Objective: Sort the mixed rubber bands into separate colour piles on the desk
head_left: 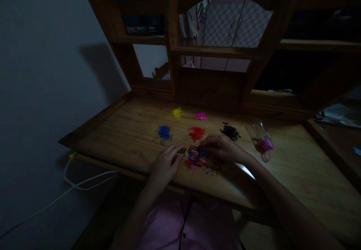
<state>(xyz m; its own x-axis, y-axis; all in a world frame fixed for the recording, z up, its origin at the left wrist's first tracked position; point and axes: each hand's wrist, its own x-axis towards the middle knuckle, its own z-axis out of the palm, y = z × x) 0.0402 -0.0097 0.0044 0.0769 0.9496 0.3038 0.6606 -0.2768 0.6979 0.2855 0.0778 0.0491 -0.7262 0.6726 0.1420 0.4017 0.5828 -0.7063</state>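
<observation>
Nearest: your pink shirt (169, 225), below the front edge of the wooden desk (124, 120). Just beyond that edge, the mixed pile (194, 164) of small coloured loops, directly before you, between your hands; pieces too small to identify further.

Your left hand (166, 163) is at the pile's left side, fingers extended and slightly bent, thumb a little apart from them; cannot tell whether the tips grip a piece. Your right hand (221, 147) arches over the pile's far right side, fingers curled down close together; cannot tell what, if anything, they pinch.

Beyond the pile, left to right: blue heap (164, 132), red heap (196, 133), black heap (230, 132). Right of the black one, a clear container (257, 130) lies with its magenta cap (266, 144) toward you.

Farther: yellow heap (177, 113) left, magenta heap (201, 116) right of it. Farthest: wooden shelving (214, 51), then a checked cupboard (218, 22).
</observation>
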